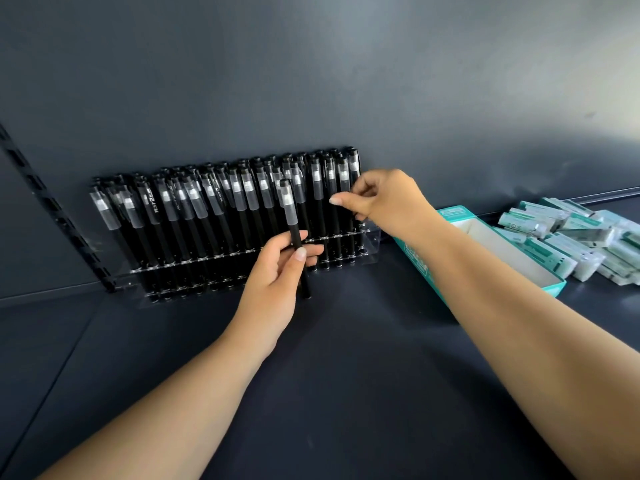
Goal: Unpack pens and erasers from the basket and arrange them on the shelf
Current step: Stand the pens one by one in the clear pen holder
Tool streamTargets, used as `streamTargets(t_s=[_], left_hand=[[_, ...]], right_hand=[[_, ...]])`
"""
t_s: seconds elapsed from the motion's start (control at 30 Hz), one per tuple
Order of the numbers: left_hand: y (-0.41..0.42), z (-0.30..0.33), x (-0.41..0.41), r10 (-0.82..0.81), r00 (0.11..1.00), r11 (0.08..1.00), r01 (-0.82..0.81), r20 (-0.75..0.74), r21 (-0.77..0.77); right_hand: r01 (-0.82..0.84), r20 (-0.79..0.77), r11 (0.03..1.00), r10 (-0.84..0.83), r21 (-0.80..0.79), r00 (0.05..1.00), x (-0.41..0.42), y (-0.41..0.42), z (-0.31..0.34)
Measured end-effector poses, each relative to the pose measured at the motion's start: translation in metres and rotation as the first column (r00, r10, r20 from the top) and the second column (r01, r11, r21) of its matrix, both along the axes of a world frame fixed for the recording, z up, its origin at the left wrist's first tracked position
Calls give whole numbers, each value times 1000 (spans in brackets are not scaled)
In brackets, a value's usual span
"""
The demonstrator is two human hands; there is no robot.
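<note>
Black pen — gripped upright in the left hand before the full acrylic rack; right hand pinches a racked pen — eraser box right of it.

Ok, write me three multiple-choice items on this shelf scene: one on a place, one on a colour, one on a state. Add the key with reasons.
1. Where do the packaged erasers lie?
A. On the shelf, right of the teal box
B. Inside the pen rack
C. In the left hand

2. What colour is the barrel of the pen that the left hand holds?
A. Red
B. Black
C. White

3. What state is the teal box in?
A. Sealed shut
C. Crushed flat
B. Open on top

Key: 1 A, they are piled on the shelf past the box's right side. 2 B, the barrel is black under a clear cap. 3 B, its pale inside shows.
</note>
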State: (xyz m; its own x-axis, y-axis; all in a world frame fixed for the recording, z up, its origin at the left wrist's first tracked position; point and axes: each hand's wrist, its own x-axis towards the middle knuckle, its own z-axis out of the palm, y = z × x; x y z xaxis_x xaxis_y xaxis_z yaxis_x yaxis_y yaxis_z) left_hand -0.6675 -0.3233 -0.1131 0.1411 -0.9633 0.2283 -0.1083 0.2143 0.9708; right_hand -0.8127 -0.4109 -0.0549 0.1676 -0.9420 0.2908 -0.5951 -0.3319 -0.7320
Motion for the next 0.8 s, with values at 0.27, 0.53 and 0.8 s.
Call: streamTargets(t_s=[0.27,0.53,0.8], left_hand=[[1,4,1,38,994,999,-39,-99,-13],[6,7,-2,58,997,988,-65,-52,-138],[9,8,-4,-78,997,992,75,-29,-103]], right_hand=[[34,-279,998,-49,-60,959,-12,9,32],[-293,54,955,290,53,956,-6,44,61],[-443,67,869,440,221,896,12,43,36]])
